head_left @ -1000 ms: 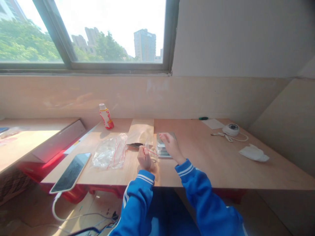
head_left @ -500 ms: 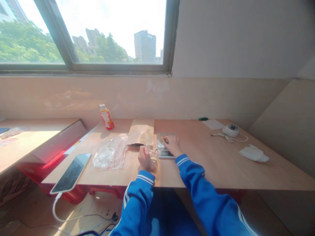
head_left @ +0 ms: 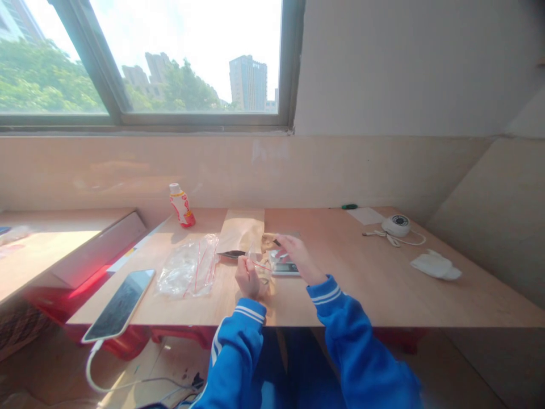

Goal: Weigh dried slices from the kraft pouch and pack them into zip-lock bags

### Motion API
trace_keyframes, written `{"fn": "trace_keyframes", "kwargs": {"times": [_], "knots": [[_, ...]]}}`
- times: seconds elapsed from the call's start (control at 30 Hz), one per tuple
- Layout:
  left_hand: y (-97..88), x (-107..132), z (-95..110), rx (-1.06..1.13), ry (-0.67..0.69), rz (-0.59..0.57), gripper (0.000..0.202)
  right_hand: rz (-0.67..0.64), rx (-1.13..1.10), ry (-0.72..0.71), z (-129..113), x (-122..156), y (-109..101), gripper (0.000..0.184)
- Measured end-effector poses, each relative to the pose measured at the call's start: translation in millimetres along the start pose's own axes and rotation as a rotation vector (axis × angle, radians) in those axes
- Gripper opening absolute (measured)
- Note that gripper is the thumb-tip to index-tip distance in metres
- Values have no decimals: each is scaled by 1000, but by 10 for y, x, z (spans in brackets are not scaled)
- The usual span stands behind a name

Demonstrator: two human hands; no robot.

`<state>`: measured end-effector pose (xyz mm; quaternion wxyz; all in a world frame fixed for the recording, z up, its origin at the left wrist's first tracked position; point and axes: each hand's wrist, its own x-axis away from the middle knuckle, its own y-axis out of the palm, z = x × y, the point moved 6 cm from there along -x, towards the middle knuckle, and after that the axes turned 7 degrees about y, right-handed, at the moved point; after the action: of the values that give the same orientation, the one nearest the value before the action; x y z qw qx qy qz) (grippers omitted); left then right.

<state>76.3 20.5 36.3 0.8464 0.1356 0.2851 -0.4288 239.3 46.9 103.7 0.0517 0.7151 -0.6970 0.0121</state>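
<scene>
My left hand (head_left: 247,276) is closed on a small clear zip bag (head_left: 258,264) with a red strip, held just above the wooden table (head_left: 361,284). My right hand (head_left: 296,254) hovers over a small digital scale (head_left: 284,266), with its fingers pinched on a small brownish clump that I cannot make out. A brown paper pouch (head_left: 242,232) lies flat just behind the hands, its dark opening toward me. Both sleeves are blue with white stripes.
A pile of clear zip bags (head_left: 189,266) lies left of my hands. A phone (head_left: 120,303) on a cable overhangs the front left edge. A small red and white bottle (head_left: 181,205) stands at the back. A white round device (head_left: 398,225), a tissue (head_left: 434,265), paper and a green pen lie to the right.
My right hand has lifted off the scale and drawn left toward the small bag, now pinching a brownish clump. My left hand has stayed put with the bag.
</scene>
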Motion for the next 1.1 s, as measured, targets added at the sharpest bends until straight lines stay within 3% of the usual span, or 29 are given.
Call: {"fn": "trace_keyframes", "kwargs": {"times": [0.13,0.2,0.3,0.37,0.43,0.5,0.63,0.73,0.83,0.93,1.0,1.1], "knots": [[-13,0,43,-17,23,-5,25,95,262,-26,54,-25,92,28],[-10,6,56,-27,49,-23,24,113,419,-110,11,-42,180,25],[-26,18,27,-28,66,-4,22,46,636,-231,-49,-31,351,36],[-46,24,-21,-14,52,37,22,96,704,-325,-81,19,375,33],[-71,27,-74,13,29,98,24,235,681,-428,-85,110,313,24],[-88,27,-121,47,8,160,25,333,588,-483,-8,210,231,29],[-55,21,-160,94,20,177,27,231,413,-392,283,296,185,56],[-11,22,-159,125,56,120,26,127,382,-370,359,343,204,55],[19,33,-97,153,159,18,27,114,387,-428,311,410,178,56],[61,67,25,162,314,-151,34,117,318,-424,295,458,101,39],[64,89,111,110,416,-214,37,133,240,-381,321,471,13,36],[-46,56,184,-27,466,-59,28,192,117,-308,389,468,-165,41]]}}
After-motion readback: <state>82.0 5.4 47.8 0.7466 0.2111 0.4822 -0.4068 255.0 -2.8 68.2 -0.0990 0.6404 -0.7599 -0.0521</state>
